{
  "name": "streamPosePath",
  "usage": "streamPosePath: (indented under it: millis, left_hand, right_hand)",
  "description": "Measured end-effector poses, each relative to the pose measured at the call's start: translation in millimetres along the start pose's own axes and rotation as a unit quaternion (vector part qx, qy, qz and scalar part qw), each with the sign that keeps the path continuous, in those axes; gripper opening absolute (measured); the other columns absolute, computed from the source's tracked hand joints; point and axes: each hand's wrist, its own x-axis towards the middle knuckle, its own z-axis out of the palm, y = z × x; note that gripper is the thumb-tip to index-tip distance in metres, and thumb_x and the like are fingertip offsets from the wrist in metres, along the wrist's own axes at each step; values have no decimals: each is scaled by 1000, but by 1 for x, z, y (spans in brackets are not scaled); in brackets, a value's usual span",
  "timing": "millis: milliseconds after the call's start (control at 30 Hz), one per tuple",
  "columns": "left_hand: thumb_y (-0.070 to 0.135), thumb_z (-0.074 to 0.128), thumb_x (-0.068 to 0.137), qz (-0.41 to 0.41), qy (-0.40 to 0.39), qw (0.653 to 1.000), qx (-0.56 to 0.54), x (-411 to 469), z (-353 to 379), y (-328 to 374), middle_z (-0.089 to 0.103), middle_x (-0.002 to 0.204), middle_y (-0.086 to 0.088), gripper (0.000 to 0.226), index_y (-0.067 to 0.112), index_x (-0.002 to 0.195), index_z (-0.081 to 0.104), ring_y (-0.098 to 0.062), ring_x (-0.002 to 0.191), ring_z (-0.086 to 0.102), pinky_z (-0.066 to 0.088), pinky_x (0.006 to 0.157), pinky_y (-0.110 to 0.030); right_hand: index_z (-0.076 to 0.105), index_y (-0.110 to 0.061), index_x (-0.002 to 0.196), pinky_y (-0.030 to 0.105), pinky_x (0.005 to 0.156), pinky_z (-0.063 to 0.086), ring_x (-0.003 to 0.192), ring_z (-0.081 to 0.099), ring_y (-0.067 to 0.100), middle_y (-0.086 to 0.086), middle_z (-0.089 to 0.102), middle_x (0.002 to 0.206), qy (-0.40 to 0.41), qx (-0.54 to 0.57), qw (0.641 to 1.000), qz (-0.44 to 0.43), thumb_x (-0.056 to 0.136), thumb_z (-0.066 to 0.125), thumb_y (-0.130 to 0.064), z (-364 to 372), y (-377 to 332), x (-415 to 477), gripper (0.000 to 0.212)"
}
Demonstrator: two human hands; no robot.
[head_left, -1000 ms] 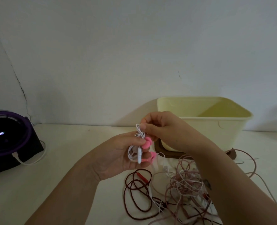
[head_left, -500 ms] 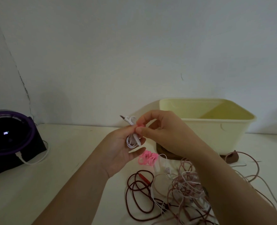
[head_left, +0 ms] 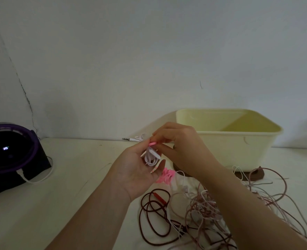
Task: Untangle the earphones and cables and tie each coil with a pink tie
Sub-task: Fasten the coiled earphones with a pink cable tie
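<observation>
My left hand (head_left: 136, 170) holds a small coil of white earphones (head_left: 150, 156) above the table, its jack plug sticking out to the left. My right hand (head_left: 181, 147) pinches a pink tie (head_left: 153, 143) at the top of that coil. A small heap of pink ties (head_left: 165, 175) lies on the table just below the hands. To the right and front, a tangle of pink and white cables (head_left: 221, 210) spreads over the table, with a dark red cable (head_left: 152, 213) looped at its left side.
A pale yellow tub (head_left: 228, 141) stands behind the hands against the wall. A black and purple round device (head_left: 10, 156) with a white cable plugged in sits at the far left. A brown object (head_left: 257, 175) lies by the tub's front.
The right hand has taken a pink tie to the top of the coil. The coil has turned so its jack now points left.
</observation>
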Motion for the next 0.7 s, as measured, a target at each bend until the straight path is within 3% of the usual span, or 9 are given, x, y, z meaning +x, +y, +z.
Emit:
streamPosePath:
  millis: [133,367,567,700]
  left_hand:
    - [20,60,88,14,16,999,-24,2,-1,0,62,80,-5,14,10,95,66,-14,73,56,47,78,-27]
    - [23,59,89,86,14,996,18,6,-2,-4,69,83,4,14,19,95,70,-9,79,63,49,79,-27]
    - [27,56,92,100,3,994,45,7,-2,-6,68,103,-1,20,17,104,70,-11,88,62,48,78,-29]
    - [26,57,91,118,-4,992,54,6,-1,-9,68,95,2,20,17,102,71,-11,88,61,48,77,-28]
  right_hand:
    - [76,-12,85,30,74,56,76,67,11,0,71,91,24,62,997,45,79,72,-11,6,-2,0,7]
    - [76,-17,88,27,74,56,74,68,4,-6,73,81,7,174,968,180,83,71,-25,1,-9,-2,11]
    - [75,-16,81,26,74,58,74,70,9,-4,74,78,36,253,943,212,81,74,-19,1,-11,-2,3]
    - [74,-15,78,19,67,55,71,71,11,0,74,74,51,295,927,224,81,73,-16,0,-9,-1,3]
